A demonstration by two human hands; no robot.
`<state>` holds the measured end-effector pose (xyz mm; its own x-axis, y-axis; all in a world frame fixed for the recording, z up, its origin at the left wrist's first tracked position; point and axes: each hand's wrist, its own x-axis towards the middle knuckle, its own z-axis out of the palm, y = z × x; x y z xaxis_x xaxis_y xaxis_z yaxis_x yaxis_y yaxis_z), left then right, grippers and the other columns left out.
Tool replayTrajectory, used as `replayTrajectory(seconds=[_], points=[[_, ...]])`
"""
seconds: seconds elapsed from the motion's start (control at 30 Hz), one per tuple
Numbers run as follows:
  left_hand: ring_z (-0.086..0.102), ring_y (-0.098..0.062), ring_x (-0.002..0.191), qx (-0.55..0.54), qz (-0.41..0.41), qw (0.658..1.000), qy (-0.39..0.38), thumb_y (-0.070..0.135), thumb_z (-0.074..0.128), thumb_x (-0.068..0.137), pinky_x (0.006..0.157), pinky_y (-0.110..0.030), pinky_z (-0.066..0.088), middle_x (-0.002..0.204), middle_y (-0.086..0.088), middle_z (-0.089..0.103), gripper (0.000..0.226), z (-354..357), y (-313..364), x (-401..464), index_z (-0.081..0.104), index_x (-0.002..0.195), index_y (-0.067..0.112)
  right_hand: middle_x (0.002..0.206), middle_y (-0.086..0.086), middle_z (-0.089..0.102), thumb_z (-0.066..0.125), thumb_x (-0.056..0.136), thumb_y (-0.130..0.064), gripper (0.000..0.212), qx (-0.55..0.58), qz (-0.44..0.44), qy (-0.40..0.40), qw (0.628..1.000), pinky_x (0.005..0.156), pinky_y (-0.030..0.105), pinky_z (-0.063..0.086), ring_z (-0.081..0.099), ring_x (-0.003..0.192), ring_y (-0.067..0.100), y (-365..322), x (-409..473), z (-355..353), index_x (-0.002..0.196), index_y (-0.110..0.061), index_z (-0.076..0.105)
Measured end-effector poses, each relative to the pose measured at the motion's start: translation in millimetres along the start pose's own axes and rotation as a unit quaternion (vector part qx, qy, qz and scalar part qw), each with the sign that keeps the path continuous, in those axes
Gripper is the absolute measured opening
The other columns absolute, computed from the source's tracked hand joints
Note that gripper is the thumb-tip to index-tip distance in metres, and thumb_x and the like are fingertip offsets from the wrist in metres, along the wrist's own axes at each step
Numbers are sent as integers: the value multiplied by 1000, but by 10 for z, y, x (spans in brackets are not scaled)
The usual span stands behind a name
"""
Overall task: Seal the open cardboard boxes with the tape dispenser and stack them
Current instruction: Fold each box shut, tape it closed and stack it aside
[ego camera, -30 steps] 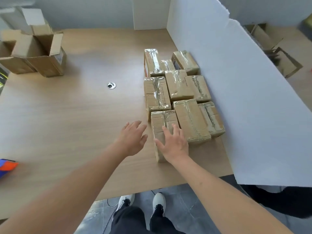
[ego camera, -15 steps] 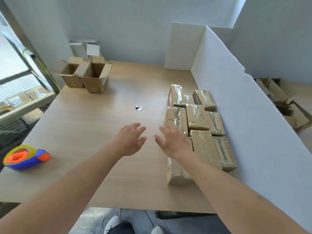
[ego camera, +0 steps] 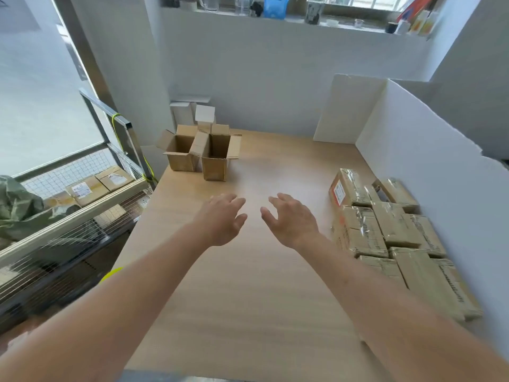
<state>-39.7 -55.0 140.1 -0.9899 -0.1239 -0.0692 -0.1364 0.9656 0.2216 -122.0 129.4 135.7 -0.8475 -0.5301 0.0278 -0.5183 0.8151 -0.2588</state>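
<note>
Two open cardboard boxes stand with flaps up at the table's far left corner. Several taped, sealed boxes lie in a flat cluster along the right side of the wooden table. My left hand and my right hand hover side by side above the table's middle, fingers spread and relaxed, holding nothing. Both sit between the open boxes and the sealed cluster, touching neither. Only a yellow-green sliver of the tape dispenser shows behind my left forearm.
A white foam board wall borders the table's right side and back right corner. White boxes stand behind the open ones. A wire rack with parcels runs along the left. A shelf with bottles sits high on the back wall.
My right hand left the nearest sealed box and both hands moved forward over the table's middle. The view tilted up, bringing the open boxes closer to centre.
</note>
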Motion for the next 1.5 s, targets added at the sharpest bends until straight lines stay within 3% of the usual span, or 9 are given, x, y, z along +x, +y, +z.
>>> replayTrajectory(seconds=[0.13, 0.27, 0.37, 0.8, 1.03, 1.27, 1.37, 1.5], points=[[39, -28, 144, 2, 9, 1000, 2, 42, 42, 107, 117, -44, 34, 157, -7, 42, 50, -235, -630, 43, 44, 152, 19, 135, 0, 56, 38, 102, -56, 52, 10, 11, -5, 1000, 93, 41, 47, 55, 121, 25, -595, 264, 132, 136, -22, 58], [36, -28, 147, -5, 3, 1000, 2, 43, 41, 107, 120, -44, 32, 161, -6, 39, 53, -375, -1105, 133, 40, 155, 19, 134, 0, 57, 39, 102, -55, 51, -5, 6, -9, 1000, 85, 38, 39, 56, 120, 25, -972, 551, 218, 131, -21, 62], [33, -30, 149, -9, -10, 1000, -7, 43, 41, 107, 120, -47, 31, 162, -6, 37, 54, -397, -1396, 261, 39, 156, 20, 136, 2, 56, 40, 102, -54, 50, 6, 5, -19, 1000, 94, 40, 43, 54, 123, 27, -1132, 795, 295, 130, -19, 63], [38, -28, 146, -20, -67, 997, -27, 45, 44, 106, 118, -47, 35, 161, -4, 38, 54, -155, -2136, 1161, 40, 155, 24, 138, 5, 56, 41, 102, -46, 46, 34, -29, -61, 997, 100, 43, 46, 53, 124, 27, -1267, 2025, 895, 131, -19, 63], [41, -28, 143, -34, -78, 996, -34, 43, 44, 106, 115, -47, 35, 159, -4, 41, 52, 20, -2506, 1692, 43, 153, 22, 128, 3, 58, 41, 103, -42, 42, 32, -20, -68, 997, 90, 40, 48, 58, 116, 26, -1314, 2713, 1275, 129, -18, 63], [36, -27, 147, -53, -59, 996, -44, 42, 46, 106, 119, -46, 31, 162, -4, 38, 51, 219, -3029, 2291, 43, 153, 21, 151, 3, 47, 53, 100, -38, 46, 28, 14, -29, 999, 104, 40, 45, 49, 133, 26, -1551, 3408, 1718, 143, -22, 53], [34, -28, 149, -52, -51, 996, -50, 42, 46, 106, 120, -46, 30, 163, -4, 36, 52, 311, -3294, 2518, 41, 154, 22, 163, 8, 33, 61, 97, -35, 56, 0, 28, -18, 999, 117, 43, 34, 31, 149, 29, -1645, 3683, 1931, 150, -26, 45], [32, -29, 150, -52, -41, 996, -55, 42, 46, 106, 120, -48, 28, 163, -6, 36, 53, 408, -3560, 2691, 40, 155, 22, 165, 7, 29, 63, 98, -30, 68, -51, 45, -25, 997, 124, 44, 17, 20, 154, 29, -1635, 3981, 2149, 157, -25, 31]])
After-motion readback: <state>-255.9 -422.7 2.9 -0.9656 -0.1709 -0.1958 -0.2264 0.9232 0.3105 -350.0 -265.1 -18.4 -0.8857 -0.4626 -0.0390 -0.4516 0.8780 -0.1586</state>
